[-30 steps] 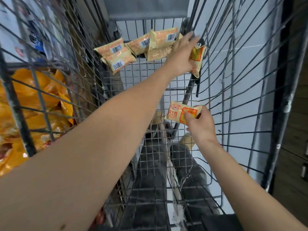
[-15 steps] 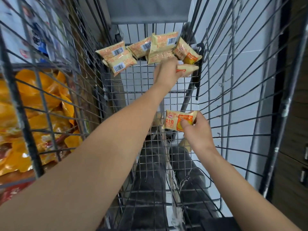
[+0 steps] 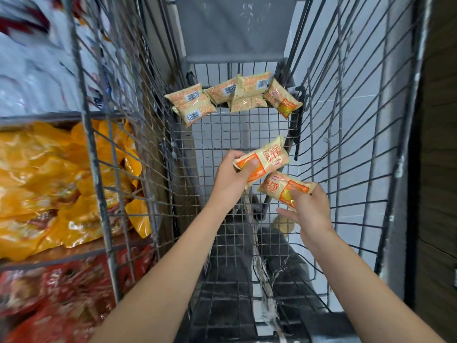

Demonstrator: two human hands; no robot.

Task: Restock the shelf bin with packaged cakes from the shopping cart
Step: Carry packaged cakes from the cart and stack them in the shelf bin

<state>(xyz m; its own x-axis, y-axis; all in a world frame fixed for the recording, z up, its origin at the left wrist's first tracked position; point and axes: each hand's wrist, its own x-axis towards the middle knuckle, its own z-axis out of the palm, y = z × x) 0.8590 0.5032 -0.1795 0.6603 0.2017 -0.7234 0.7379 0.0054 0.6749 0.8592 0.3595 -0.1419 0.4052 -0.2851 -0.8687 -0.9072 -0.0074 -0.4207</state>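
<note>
I look down into a wire shopping cart (image 3: 346, 134). My left hand (image 3: 231, 179) grips one packaged cake (image 3: 265, 158), cream wrapper with an orange panel, over the middle of the cart. Just below and to its right, my right hand (image 3: 308, 211) pinches a second cake (image 3: 284, 188) of the same kind. The two packets nearly touch. Several more cakes (image 3: 232, 97) lie in a loose row at the cart's far end, some showing barcodes.
A wire shelf (image 3: 96, 149) stands close on the left, holding yellow-orange bags (image 3: 49, 179) and, on the level below, red bags (image 3: 57, 298). A grey panel (image 3: 235, 28) closes the cart's far end. A dark wall runs along the right.
My left hand took a cake from the far pile and drew it back toward me. My right hand, still holding its cake, shifted slightly right and nearer.
</note>
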